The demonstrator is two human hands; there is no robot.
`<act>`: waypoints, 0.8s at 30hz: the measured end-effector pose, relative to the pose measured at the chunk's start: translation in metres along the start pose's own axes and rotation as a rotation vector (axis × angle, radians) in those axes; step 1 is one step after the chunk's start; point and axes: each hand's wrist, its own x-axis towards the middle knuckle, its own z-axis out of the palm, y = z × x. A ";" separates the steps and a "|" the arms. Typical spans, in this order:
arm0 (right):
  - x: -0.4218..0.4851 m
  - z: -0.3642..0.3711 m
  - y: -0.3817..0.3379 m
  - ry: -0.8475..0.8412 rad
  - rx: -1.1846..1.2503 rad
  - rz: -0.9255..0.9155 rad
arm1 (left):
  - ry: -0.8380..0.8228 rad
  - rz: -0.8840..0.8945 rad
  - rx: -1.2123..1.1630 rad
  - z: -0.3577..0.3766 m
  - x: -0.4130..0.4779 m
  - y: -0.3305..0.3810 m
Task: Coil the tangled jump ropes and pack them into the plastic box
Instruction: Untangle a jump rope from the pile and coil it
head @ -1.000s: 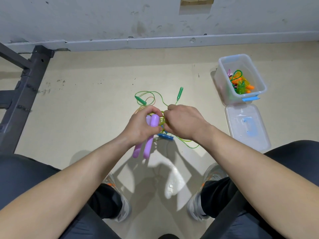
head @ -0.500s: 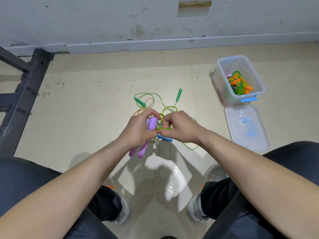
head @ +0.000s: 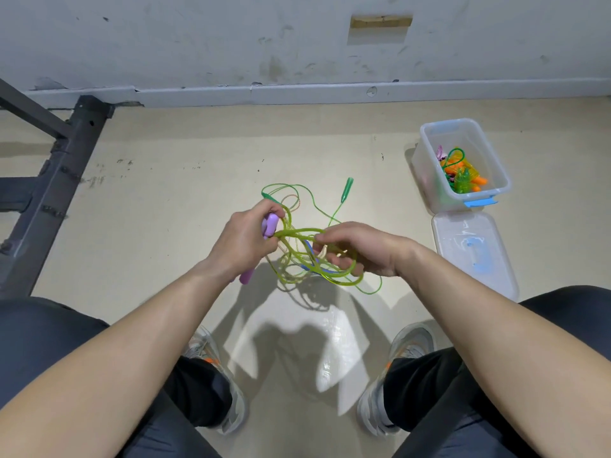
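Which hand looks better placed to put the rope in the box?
Right, probably: the open box sits nearer the right hand holding the rope; the left hand grips the purple handles.

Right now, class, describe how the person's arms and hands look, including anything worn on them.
The left arm and right arm are bare, with no sleeves in view. The left hand and right hand wear no gloves; no watch, bracelet or ring shows.

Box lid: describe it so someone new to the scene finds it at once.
Follow the beige floor to its right side, where a clear plastic box holds coloured ropes. Just nearer the person lies the lid: flat, translucent, with a pale blue patch in its middle.
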 end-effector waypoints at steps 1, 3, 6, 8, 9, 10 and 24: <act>0.002 0.001 0.002 0.016 0.036 -0.049 | 0.005 0.006 0.001 -0.002 0.001 -0.001; 0.002 0.002 0.004 0.041 0.171 -0.159 | 0.025 0.022 0.004 -0.006 0.003 -0.001; 0.001 0.002 0.006 -0.015 0.455 -0.218 | 0.069 -0.039 -0.057 -0.013 0.009 -0.003; -0.007 0.001 -0.001 -0.107 0.561 -0.135 | 0.080 -0.062 -0.063 -0.018 0.011 -0.006; -0.008 -0.001 -0.001 -0.121 0.516 -0.100 | 0.093 -0.067 -0.058 -0.020 0.012 -0.008; -0.007 -0.001 -0.001 -0.092 0.437 -0.112 | 0.116 -0.072 -0.061 -0.022 0.013 -0.011; -0.008 -0.004 0.000 -0.120 0.433 -0.100 | 0.177 -0.051 0.077 -0.053 0.033 -0.024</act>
